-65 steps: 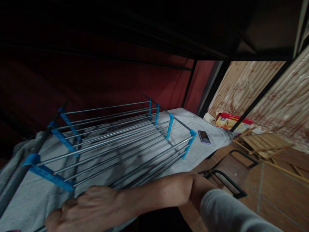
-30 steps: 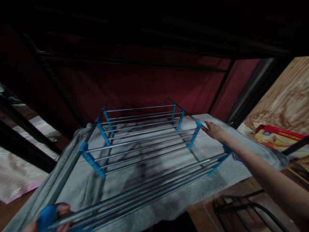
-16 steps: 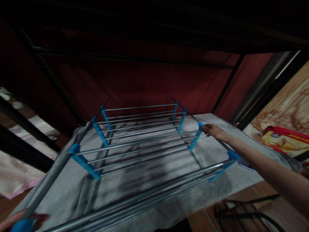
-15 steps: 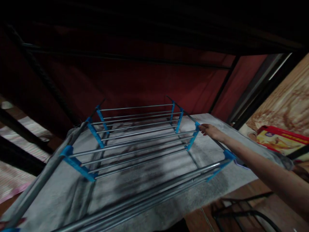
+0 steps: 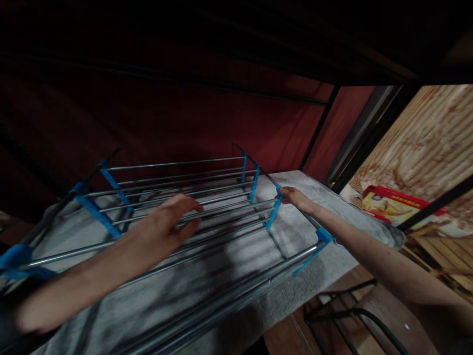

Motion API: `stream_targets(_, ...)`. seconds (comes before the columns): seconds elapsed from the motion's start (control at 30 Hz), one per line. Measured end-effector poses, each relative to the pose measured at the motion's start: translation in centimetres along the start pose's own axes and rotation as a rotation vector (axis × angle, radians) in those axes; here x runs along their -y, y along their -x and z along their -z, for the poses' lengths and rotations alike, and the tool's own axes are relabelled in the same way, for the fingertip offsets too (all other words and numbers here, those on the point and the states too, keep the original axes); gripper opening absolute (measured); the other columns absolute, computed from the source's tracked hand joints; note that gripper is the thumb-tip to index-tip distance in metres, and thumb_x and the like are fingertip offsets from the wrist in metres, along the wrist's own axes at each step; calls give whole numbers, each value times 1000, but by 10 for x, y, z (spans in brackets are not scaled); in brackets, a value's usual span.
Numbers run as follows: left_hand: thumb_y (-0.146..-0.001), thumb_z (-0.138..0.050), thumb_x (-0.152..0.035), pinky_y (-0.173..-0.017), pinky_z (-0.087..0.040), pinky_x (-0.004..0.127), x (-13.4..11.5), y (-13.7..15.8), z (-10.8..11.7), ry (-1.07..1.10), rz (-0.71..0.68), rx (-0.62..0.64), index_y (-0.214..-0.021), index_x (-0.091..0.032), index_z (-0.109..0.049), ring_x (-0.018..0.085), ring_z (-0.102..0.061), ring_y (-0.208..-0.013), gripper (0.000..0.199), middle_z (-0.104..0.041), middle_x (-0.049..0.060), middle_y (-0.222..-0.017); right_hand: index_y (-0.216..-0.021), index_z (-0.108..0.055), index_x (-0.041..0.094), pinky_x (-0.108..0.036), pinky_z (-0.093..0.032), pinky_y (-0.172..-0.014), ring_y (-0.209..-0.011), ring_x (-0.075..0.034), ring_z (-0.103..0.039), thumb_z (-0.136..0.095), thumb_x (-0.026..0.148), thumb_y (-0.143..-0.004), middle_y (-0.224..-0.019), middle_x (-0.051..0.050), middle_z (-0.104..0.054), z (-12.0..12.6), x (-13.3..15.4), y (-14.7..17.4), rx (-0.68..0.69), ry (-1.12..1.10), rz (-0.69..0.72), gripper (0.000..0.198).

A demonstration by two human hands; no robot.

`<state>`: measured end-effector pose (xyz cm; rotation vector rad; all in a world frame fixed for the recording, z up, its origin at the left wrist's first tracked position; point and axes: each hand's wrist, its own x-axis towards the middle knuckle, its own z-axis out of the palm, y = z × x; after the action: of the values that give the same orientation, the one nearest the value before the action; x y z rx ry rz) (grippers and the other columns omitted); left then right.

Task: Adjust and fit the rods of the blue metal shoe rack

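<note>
A metal tube rack with blue plastic connectors lies on its side on a grey cloth surface. My right hand grips the rack's right side pole at a blue connector. My left hand is over the middle of the rack's crossbars, slightly blurred, with thumb and fingers apart and nothing seen between them. My left forearm hides part of the left-hand connectors and bars. At the near side several thick tubes run close together.
A dark bed-like frame with a red curtain encloses the surface. To the right are a red and yellow box and wooden slats. A black metal frame stands low at the front right.
My left hand has come from the lower left corner to over the rack's middle. My right hand keeps its hold on the same connector. The view has shifted right.
</note>
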<state>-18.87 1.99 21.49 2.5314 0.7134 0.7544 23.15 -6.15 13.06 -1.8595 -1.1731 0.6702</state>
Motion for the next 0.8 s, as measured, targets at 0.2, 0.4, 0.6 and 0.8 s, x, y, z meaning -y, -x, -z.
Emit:
stream_targets(0.2,-93,-49,-24,-99,-44,42,-19,-58,-100,-359,-216,267,-118,-15,-60,28,-58,-110,28,-60,11,-117,-97,-64,11,-26,-55,-74,-85,-18,-67,-47,42,-94,-103,-14,-71,-1,3,1,-8,9,-20,36)
stream_targets(0.4,-93,-35,-7,-100,-43,43,-37,-82,-129,-524,-217,366,-123,-14,-56,27,-59,-112,37,-63,13,-121,-99,-62,11,-25,-56,-73,-83,-18,-67,-44,44,-96,-104,-15,-71,-2,-4,-3,2,35,1,38)
stream_targets(0.6,-93,-31,-2,-90,-49,38,-28,-84,-139,-517,-184,408,-134,-13,-51,24,-66,-101,47,-68,13,-117,-102,-62,12,-26,-57,-75,-87,-18,-69,-37,44,-98,-108,-16,-71,-5,-3,-2,-2,96,-5,41)
stream_targets(0.8,-98,-50,-34,-110,-36,46,-16,-46,-95,-622,-315,274,-141,-12,-47,30,-54,-121,49,-57,13,-137,-119,-61,13,-44,-52,-97,-112,-31,-65,-41,44,-96,-122,-18,-67,2,12,12,-78,333,86,43)
